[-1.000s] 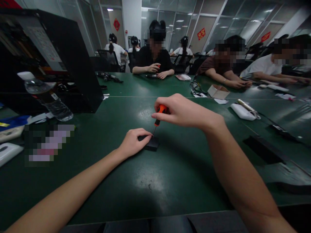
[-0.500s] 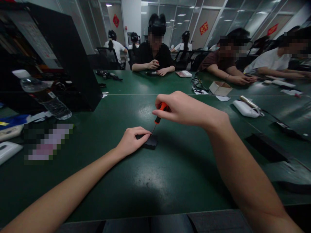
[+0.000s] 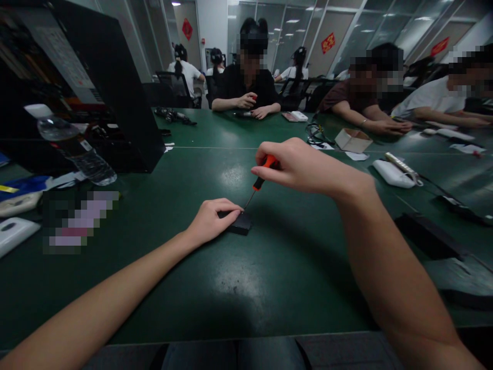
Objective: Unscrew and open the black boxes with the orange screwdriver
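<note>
A small black box-like device (image 3: 242, 225) lies flat on the green table (image 3: 231, 267). My left hand (image 3: 213, 220) grips it from the left, thumb and fingers covering much of it. Above and to the right, my right hand (image 3: 288, 165) is closed around the red and black handle of a screwdriver (image 3: 260, 181). Its thin shaft slants down to the left, and the tip meets the far edge of the device beside my left fingertips. Whether the tip sits in a screw is too small to make out.
At left stand a tall black cabinet (image 3: 123, 97) and a tilted plastic bottle (image 3: 82, 151). To the right are a small open box (image 3: 353, 140), a white case (image 3: 393, 173) and a dark block (image 3: 429, 236). A person (image 3: 246, 77) sits across the table.
The screwdriver leans further right, with my right hand shifted slightly to the right. My left hand keeps its grip on the black device. The whole view has moved a little.
</note>
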`<state>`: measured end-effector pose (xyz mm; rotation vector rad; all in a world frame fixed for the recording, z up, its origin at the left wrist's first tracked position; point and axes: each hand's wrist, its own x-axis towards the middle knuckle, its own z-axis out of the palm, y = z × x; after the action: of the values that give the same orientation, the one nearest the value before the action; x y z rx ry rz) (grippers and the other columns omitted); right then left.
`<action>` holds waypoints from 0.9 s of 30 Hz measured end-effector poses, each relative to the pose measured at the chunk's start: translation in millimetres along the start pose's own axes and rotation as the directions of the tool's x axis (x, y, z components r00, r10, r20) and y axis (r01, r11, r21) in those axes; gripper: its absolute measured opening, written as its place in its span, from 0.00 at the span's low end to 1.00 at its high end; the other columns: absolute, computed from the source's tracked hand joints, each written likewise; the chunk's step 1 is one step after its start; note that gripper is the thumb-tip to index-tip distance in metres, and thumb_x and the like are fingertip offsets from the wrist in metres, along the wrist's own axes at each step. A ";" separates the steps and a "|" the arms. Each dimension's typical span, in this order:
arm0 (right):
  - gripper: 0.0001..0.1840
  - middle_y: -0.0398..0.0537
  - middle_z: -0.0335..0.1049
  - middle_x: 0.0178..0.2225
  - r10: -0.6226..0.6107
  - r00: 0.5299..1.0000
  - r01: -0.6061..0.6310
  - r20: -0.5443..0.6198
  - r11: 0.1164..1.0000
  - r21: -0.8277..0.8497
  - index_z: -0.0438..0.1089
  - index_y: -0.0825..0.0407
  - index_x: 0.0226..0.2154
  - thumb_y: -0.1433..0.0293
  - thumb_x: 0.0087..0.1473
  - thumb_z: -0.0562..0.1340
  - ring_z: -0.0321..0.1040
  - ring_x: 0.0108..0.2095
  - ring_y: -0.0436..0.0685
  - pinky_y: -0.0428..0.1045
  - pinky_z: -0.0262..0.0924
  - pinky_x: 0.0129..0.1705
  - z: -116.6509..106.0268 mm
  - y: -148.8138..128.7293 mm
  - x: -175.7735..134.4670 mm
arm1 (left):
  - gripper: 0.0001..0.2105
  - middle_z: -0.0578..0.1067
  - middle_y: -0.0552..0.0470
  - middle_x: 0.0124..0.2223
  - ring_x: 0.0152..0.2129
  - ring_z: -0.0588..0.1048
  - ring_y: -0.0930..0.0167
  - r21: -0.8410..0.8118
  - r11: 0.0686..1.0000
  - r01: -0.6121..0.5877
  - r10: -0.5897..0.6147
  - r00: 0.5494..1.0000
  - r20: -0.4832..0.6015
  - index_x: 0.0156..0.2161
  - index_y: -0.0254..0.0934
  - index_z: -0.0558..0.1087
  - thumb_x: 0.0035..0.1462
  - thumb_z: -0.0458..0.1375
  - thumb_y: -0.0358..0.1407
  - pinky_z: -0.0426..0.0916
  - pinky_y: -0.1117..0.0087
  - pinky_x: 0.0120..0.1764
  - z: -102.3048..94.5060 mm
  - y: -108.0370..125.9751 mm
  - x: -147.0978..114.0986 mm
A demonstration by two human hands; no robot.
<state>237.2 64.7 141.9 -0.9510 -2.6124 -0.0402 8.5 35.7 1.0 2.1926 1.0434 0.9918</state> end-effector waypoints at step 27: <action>0.12 0.43 0.70 0.28 -0.056 0.997 0.054 0.060 0.998 0.039 0.70 0.53 0.39 0.61 0.64 0.59 0.63 0.28 0.51 0.47 0.48 0.33 3.9 -17.6 0.9 | 0.10 0.82 0.49 0.43 0.40 0.79 0.66 0.003 1.000 -0.024 0.024 0.999 0.029 0.41 0.39 0.81 0.65 0.56 0.34 0.70 0.66 0.46 -0.6 -0.7 0.7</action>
<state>224.3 52.1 140.2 -0.8808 -2.6849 0.0242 8.0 36.7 1.2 2.2207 1.0090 0.9668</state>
